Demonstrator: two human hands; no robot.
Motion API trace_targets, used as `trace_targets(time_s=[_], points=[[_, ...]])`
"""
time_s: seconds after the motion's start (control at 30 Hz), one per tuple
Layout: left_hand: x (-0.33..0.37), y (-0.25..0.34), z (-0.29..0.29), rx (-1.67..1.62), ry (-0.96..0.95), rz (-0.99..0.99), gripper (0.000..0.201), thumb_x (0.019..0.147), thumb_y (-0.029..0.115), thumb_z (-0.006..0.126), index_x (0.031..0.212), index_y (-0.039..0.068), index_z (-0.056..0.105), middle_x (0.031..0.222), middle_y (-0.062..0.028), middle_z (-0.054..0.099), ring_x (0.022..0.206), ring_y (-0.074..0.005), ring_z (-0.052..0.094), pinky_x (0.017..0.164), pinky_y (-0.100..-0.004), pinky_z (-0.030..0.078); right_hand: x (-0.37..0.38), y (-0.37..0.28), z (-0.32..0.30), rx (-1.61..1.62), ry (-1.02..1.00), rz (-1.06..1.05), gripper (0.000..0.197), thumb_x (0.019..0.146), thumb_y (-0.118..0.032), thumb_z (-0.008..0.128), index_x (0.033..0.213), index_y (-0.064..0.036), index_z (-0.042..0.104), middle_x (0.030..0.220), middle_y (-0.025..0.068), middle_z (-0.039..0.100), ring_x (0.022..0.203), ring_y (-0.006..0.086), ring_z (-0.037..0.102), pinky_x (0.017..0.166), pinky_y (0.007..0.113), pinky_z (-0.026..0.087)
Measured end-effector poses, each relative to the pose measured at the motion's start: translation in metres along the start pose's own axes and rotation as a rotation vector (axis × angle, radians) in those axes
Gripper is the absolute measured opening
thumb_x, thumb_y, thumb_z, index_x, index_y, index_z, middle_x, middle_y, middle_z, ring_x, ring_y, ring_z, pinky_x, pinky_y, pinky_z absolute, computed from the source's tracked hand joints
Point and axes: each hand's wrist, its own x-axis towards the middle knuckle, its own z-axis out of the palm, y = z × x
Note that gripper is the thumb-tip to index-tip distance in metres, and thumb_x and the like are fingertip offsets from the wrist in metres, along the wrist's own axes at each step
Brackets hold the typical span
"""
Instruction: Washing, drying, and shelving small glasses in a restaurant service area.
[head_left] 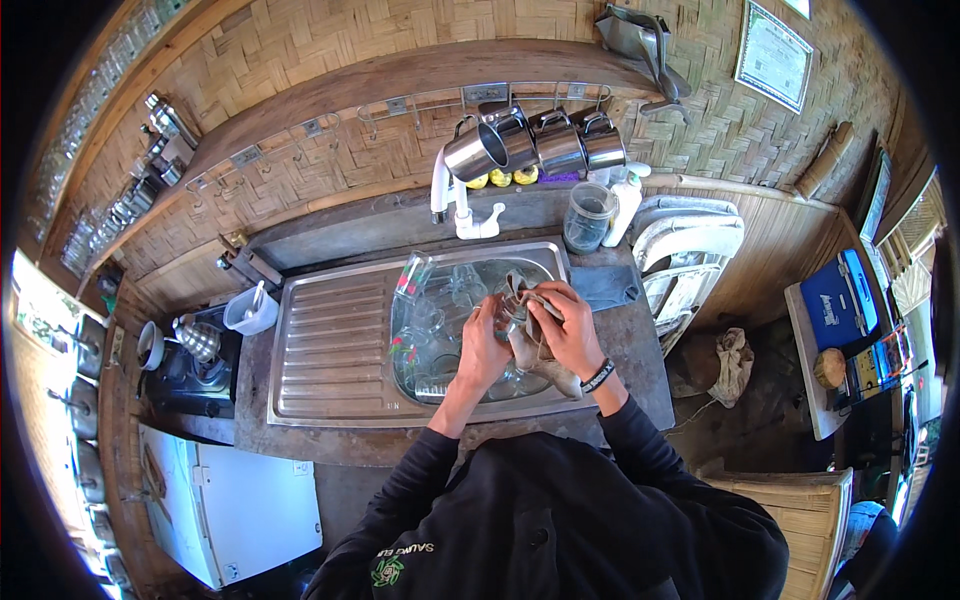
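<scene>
My left hand (485, 343) is closed around what looks like a small clear glass (504, 318), partly hidden by my fingers. My right hand (570, 335), with a dark band on its wrist, grips a grey-brown cloth (540, 366) bunched against the glass; one end hangs down over the sink's near right side. Both hands are above the right part of a steel sink (396, 378). Inside the basin lie several clear glasses (425, 316), one of them a tall glass (413, 275) leaning at the back left corner.
A ribbed drainboard (333, 345) adjoins the basin on the left. Behind stands a white tap (475, 224), under hanging steel mugs (480, 152). A clear jar (588, 218) and a white pump bottle (626, 205) stand back right. A kettle (196, 340) is on the stove at left.
</scene>
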Motion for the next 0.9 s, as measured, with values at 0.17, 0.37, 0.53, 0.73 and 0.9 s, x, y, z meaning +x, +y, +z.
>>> trace_targets(time_s=[0.17, 0.37, 0.53, 0.73, 0.9], points=[[0.004, 0.014, -0.007, 0.080, -0.124, -0.044, 0.046, 0.069, -0.004, 0.072, 0.112, -0.003, 0.057, 0.096, -0.0170, 0.065, 0.089, -0.0318, 0.065, 0.072, -0.0358, 0.055, 0.007, 0.011, -0.003, -0.021, -0.079, 0.012, 0.019, 0.091, -0.009, 0.065, 0.106, 0.0029, 0.068, 0.097, 0.0147, 0.064, 0.084, 0.0280, 0.065, 0.074, 0.033, 0.051], [0.008, 0.010, -0.013, 0.143, -0.119, 0.028, 0.047, 0.065, 0.000, 0.074, 0.108, -0.002, 0.056, 0.086, -0.0162, 0.060, 0.076, -0.0337, 0.061, 0.065, -0.0395, 0.049, 0.011, 0.001, -0.001, -0.046, -0.144, -0.081, 0.021, 0.090, -0.009, 0.066, 0.109, 0.0003, 0.069, 0.101, 0.0127, 0.063, 0.084, 0.0285, 0.066, 0.072, 0.034, 0.053], [0.007, 0.002, -0.015, 0.203, -0.101, 0.024, 0.044, 0.066, -0.001, 0.073, 0.106, -0.002, 0.053, 0.086, -0.0180, 0.059, 0.079, -0.0388, 0.061, 0.065, -0.0425, 0.049, 0.010, -0.008, -0.001, -0.096, -0.189, -0.152, 0.025, 0.088, -0.009, 0.067, 0.113, -0.0026, 0.068, 0.107, 0.0118, 0.061, 0.086, 0.0282, 0.066, 0.072, 0.035, 0.054], [0.007, -0.011, -0.015, 0.125, -0.061, 0.061, 0.043, 0.067, 0.001, 0.073, 0.105, -0.001, 0.053, 0.081, -0.0165, 0.057, 0.075, -0.0365, 0.058, 0.064, -0.0428, 0.048, 0.003, -0.016, -0.001, -0.108, -0.168, -0.224, 0.027, 0.087, -0.008, 0.068, 0.114, -0.0035, 0.069, 0.108, 0.0107, 0.061, 0.089, 0.0276, 0.067, 0.074, 0.035, 0.054], [0.007, -0.002, -0.005, -0.057, -0.034, -0.191, 0.042, 0.072, 0.010, 0.080, 0.103, -0.001, 0.055, 0.077, -0.0106, 0.060, 0.068, -0.0204, 0.060, 0.063, -0.0322, 0.048, -0.006, -0.008, -0.007, -0.119, -0.110, -0.164, 0.025, 0.087, -0.009, 0.068, 0.111, -0.0031, 0.069, 0.105, 0.0114, 0.062, 0.086, 0.0281, 0.066, 0.072, 0.036, 0.053]])
